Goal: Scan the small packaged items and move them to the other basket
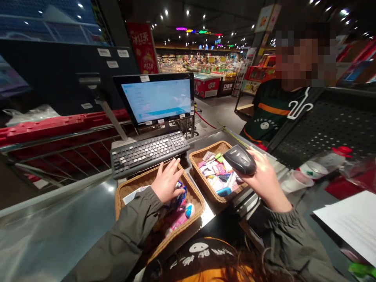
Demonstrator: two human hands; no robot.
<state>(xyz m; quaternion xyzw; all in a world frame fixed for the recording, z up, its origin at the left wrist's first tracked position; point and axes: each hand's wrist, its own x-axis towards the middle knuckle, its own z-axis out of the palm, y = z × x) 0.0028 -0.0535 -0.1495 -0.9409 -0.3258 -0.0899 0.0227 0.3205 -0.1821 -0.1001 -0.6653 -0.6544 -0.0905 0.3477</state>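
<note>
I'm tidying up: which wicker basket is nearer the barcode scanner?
The right wicker basket, partly hidden by the barcode scanner in the right hand; the left wicker basket has the left hand over it.

We are in a shop, at its checkout counter (pixel 70 215): we see a screen (pixel 157 100) and keyboard (pixel 149 152) at eleven o'clock, a scanner (pixel 240 159) at one, and, beyond at twelve, a red freezer (pixel 207 87) and displays of goods (pixel 189 64).

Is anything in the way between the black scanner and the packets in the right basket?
Nothing visible is: the right hand holds the scanner by the right basket, whose top is open, with packets lying uncovered.
</note>
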